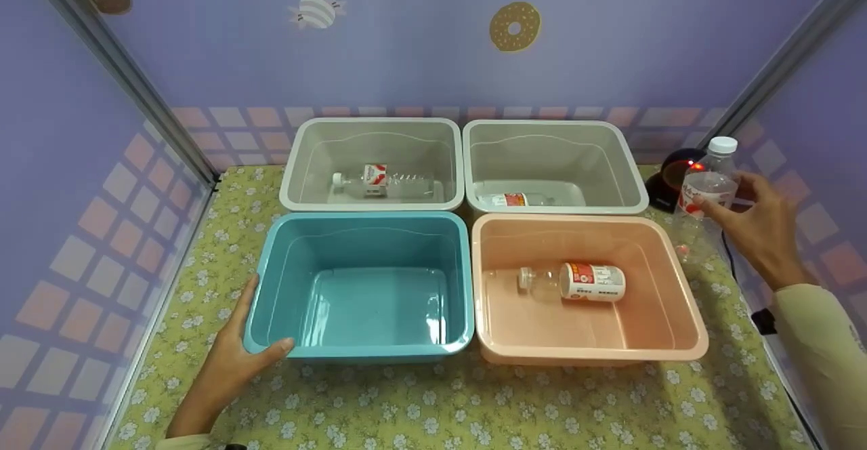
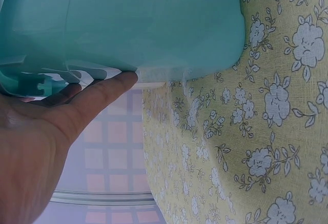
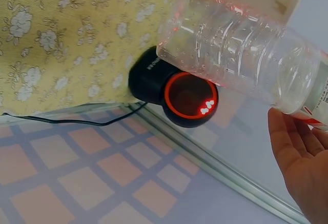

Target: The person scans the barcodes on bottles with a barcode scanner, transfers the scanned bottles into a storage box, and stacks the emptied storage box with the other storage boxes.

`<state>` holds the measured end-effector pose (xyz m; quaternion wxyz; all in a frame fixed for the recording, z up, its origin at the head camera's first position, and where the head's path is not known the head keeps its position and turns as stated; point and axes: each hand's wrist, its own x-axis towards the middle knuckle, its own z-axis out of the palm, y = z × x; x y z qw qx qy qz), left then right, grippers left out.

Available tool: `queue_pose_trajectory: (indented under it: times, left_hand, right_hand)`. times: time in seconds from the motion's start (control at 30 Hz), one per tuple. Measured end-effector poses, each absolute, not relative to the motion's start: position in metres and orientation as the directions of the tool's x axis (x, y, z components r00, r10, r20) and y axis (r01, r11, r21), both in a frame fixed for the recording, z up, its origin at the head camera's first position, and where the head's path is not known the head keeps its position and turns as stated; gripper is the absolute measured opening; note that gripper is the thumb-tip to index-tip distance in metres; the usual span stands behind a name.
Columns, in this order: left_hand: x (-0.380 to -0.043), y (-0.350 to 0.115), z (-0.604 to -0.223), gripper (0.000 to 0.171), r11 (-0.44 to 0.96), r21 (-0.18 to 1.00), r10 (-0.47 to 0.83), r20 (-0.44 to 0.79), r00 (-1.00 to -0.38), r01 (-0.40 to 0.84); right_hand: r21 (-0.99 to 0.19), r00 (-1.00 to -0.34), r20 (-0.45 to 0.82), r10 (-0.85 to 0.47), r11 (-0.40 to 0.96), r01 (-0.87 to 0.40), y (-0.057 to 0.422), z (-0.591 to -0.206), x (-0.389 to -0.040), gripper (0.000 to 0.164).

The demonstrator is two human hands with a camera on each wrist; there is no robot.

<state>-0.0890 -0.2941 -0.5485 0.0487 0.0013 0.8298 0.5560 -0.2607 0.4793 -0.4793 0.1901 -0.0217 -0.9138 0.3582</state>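
Note:
My right hand (image 1: pixel 765 223) grips a clear plastic bottle (image 1: pixel 708 189) by its red-and-white label, fingers and thumb around it, white cap up. It hangs in front of a black barcode scanner (image 3: pixel 189 98) whose red light is lit. My left hand (image 1: pixel 234 355) rests at the near left corner of the blue bin (image 1: pixel 359 351), its thumb by the near rim. In the left wrist view the fingers (image 2: pixel 110 90) lie straight along the bin's outside. The peach bin (image 1: pixel 589 354) beside it contains a bottle (image 1: pixel 593 282) lying on its side.
Behind stand two grey bins, the left one (image 1: pixel 372 125) with a lying bottle (image 1: pixel 375 180), the right one (image 1: pixel 545 127) with another bottle (image 1: pixel 515 199). A flowered cloth (image 1: pixel 420 409) covers the table. Patterned wall panels (image 1: pixel 420 57) enclose it. A black cable (image 3: pixel 77 122) runs from the scanner.

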Motion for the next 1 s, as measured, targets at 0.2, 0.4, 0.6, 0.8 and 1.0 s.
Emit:
queue_pose_trajectory:
  times: [0.2,0.4,0.6,0.8,1.0]
  left_hand:
    - [-0.089,-0.294,-0.549,0.114,0.374,0.926,0.053,-0.073,-0.996,-0.048]
    - [-0.089,-0.294,-0.550,0.113,0.379,0.924,0.049,-0.081,-0.995,-0.057]
    - [-0.090,-0.294,-0.549,0.113,0.377,0.924,0.052,-0.085,-0.995,-0.059]
    - [-0.090,-0.294,-0.548,0.113,0.379,0.923,0.050,-0.093,-0.994,-0.067]
    - [-0.091,-0.295,-0.549,0.115,0.405,0.912,0.047,-0.090,-0.995,-0.063]
  right_hand:
    - [-0.669,-0.918,0.341,0.202,0.738,-0.085,0.478,-0.488,-0.261,0.070]
    - [-0.663,-0.906,0.370,0.207,0.742,-0.102,0.474,-0.497,-0.258,0.067]
    - [-0.650,-0.899,0.390,0.201,0.752,-0.114,0.474,-0.507,-0.256,0.063]
    - [-0.654,-0.898,0.383,0.219,0.750,-0.096,0.476,-0.515,-0.254,0.066]
    - [-0.643,-0.898,0.370,0.240,0.763,-0.062,0.476,-0.521,-0.253,0.072]
